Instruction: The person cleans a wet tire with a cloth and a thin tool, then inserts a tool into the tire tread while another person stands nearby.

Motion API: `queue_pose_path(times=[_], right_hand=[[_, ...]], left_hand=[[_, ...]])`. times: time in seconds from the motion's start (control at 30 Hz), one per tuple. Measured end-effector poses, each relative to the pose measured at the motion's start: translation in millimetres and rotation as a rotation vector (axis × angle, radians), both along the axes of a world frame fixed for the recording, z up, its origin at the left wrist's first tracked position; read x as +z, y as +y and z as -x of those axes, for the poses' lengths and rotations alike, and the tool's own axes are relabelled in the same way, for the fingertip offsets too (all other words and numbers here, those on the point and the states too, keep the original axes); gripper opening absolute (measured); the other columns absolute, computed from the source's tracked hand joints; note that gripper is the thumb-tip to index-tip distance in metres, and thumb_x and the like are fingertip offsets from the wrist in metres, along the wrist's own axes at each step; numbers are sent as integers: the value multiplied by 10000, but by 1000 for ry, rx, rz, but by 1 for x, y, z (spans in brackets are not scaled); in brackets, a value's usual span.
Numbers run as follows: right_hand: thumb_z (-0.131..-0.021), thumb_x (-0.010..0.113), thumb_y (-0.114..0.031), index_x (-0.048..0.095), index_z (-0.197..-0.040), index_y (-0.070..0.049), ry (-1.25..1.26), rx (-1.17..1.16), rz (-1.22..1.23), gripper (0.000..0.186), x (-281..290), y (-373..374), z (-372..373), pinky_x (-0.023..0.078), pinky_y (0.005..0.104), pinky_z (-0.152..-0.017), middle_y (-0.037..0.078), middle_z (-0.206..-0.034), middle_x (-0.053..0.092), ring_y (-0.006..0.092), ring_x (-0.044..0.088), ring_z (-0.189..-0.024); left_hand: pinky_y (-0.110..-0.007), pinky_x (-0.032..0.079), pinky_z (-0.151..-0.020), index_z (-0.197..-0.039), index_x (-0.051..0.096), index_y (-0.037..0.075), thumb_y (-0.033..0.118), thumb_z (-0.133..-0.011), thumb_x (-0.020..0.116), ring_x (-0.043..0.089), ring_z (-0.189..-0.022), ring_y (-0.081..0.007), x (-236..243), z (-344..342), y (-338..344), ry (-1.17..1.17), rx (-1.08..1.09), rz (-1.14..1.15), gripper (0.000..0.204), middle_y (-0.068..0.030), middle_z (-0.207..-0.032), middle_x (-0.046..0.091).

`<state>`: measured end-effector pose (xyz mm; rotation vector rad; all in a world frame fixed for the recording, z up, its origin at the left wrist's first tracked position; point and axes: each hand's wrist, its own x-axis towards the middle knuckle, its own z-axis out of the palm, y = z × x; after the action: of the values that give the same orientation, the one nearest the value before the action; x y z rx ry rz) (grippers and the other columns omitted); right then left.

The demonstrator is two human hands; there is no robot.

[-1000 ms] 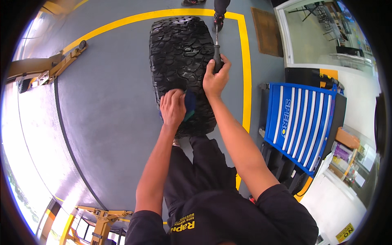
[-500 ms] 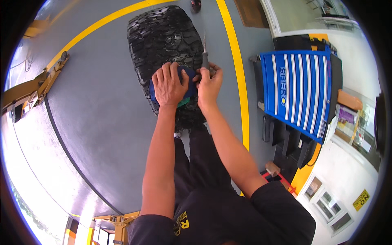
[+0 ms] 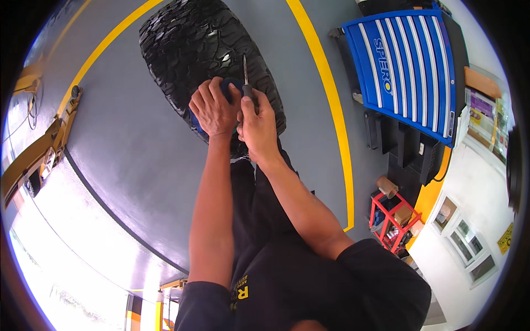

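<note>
A large black tyre (image 3: 182, 49) with a chunky tread stands upright in front of my legs. On top of its tread my left hand (image 3: 214, 110) is curled over a dark blue, cloth-like thing (image 3: 194, 122), mostly hidden under the palm. Close beside it, my right hand (image 3: 257, 124) grips the dark handle of a slim screwdriver-like tool (image 3: 245, 74). The metal shaft points away from me, over the tread. Whether its tip touches the rubber I cannot tell. A bit of green shows between the hands.
Yellow lines (image 3: 326, 77) run along the grey floor (image 3: 121, 127). To the right stands a blue tool cabinet (image 3: 406, 69) with several drawers, and nearer, a red-framed rack (image 3: 395, 218) holding boxes. A tan lift arm (image 3: 33, 151) reaches in at the left.
The view has shifted, so the tyre sits further up and left. My right hand has come closer to the left, and the tool now lies over the tread instead of beside the tyre.
</note>
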<state>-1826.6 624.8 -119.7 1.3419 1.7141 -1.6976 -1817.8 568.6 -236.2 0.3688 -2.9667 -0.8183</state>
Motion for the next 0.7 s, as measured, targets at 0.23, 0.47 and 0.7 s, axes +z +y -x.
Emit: queue_pose_path(times=[0.23,0.47,0.7], right_hand=[[-1115,557,-248,589,-1212,-52,20,-409,386,221,-28,-24,14,331,224,-440,-13,-780,551,40,428,-527],[-1111,566,-297,574,-1026,-38,385,-162,-291,273,-26,-3,10,289,246,-413,11,-730,520,64,425,-487],[-1102,591,-308,630,-1025,-9,-10,148,-53,311,8,-21,-13,428,318,-462,76,-710,621,168,554,-483]], left_hand=[[-434,460,-971,-1221,662,191,389,-936,723,592,-1125,-259,-28,-8,-9,-7,6,-5,352,-11,-1186,639],[-421,458,-955,-1224,661,195,379,-903,756,592,-1132,-252,21,-33,14,0,0,60,382,-1,-1188,638],[-425,454,-993,-1235,660,202,348,-964,660,599,-1162,-246,-8,-58,-2,-85,-57,181,308,19,-1211,638]])
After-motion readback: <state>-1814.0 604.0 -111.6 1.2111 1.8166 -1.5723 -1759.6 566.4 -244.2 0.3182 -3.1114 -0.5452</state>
